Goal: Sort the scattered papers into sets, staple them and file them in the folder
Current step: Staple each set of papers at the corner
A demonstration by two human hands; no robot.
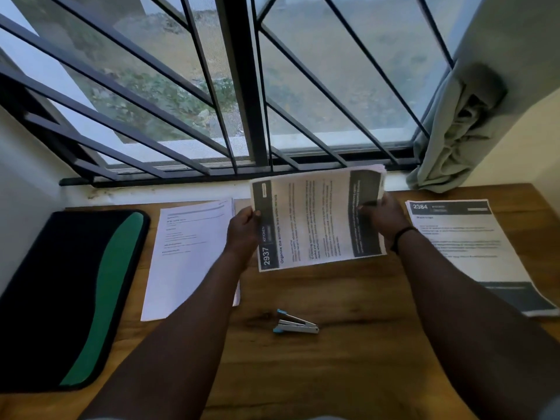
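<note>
Above the brown wooden table [333, 374], left hand [242, 230] and right hand [385, 219] pinched opposite ends of a printed white paper sheaf [315, 219]; small blue-tipped metal stapler [295, 324] lay near.

center frame: my left hand [242, 228] and right hand [383, 221] grip a paper set [315, 219] by its ends, off the table [333, 374] | lower center: stapler [295, 324] | left: folder [69, 298] | right: printed sheet [466, 250]

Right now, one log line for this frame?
left hand + right hand: hold paper set 2937 above table | stapler: untouched | folder: closed
</note>
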